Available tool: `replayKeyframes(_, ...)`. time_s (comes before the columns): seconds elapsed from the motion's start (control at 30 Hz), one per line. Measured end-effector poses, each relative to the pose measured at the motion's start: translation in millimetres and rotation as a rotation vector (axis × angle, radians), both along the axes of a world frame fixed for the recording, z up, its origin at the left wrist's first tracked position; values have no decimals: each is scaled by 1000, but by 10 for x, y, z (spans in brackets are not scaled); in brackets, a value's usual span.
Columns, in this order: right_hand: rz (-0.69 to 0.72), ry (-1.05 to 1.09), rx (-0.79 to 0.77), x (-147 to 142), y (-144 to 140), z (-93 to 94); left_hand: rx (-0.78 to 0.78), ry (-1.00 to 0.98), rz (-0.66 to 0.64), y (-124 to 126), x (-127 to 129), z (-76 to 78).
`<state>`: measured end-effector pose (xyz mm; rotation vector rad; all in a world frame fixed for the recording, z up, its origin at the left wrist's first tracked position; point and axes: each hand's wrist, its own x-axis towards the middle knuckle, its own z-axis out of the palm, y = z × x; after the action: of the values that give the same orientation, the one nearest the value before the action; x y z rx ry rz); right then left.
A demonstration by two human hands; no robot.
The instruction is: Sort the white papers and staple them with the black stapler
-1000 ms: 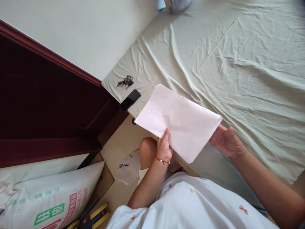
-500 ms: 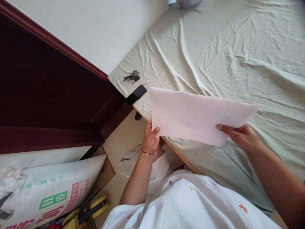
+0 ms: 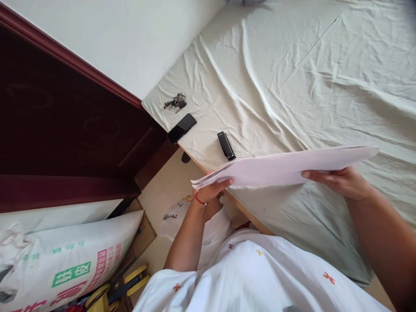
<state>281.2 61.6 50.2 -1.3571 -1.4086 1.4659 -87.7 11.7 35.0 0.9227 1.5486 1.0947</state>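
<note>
— Paper sheets (image 3: 286, 167) held flat over the bed's (image 3: 292, 78) edge, left hand (image 3: 211, 190) and right hand (image 3: 338, 182) pinching opposite ends.
— Best to keep both grips level so nothing slides out.

Paper stack (image 3: 286, 167) hides both palms — printed sack (image 3: 58, 268) cut off at left.

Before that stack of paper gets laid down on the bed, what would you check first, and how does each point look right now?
1. Left hand grips the paper stack at its near end: ok.
2. Right hand holds the other end: ok.
3. Sheets aligned: not ok, edges fan apart by the left hand.
4. Black stapler-like thing on the bed sheet lies apart from the stack: ok.
5. Phone and keys off to the side: ok.
6. Sheet count: cannot tell.
</note>
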Motion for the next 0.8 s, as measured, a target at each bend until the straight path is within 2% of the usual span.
replayKeyframes(0.07, -56, 30, -16, -46, 4, -50, -47, 95, -96, 25, 1, -34)
replayKeyframes(0.13, -98, 58, -36, -92, 29, -55, -22, 118, -89, 48, 12, -63)
replayKeyframes(0.2, -147, 118, -78, -130, 56, -30, 33, 60, -68, 51, 30, -100)
replayKeyframes(0.33, -276, 278, -263, -172, 34, -19, 11, -103, -104, -33, 93, -209)
replayKeyframes(0.47, -340, 362, -438, -172, -111, -91, 27, -52, -99, -157, 163, -270)
replayKeyframes(0.53, -347, 364, -512, -137, -186, -112, 7, -2, -132, -201, 183, -217)
replayKeyframes(0.63, -346, 355, -551, -31, -220, -110, -78, 15, -295, -229, 199, -9)
replayKeyframes(0.73, -313, 300, -386, 135, -115, -102, -95, 25, -405, -210, 197, 247)
replayKeyframes(0.8, -287, 99, -177, 261, 19, -83, -72, 29, -441, -182, 180, 373)
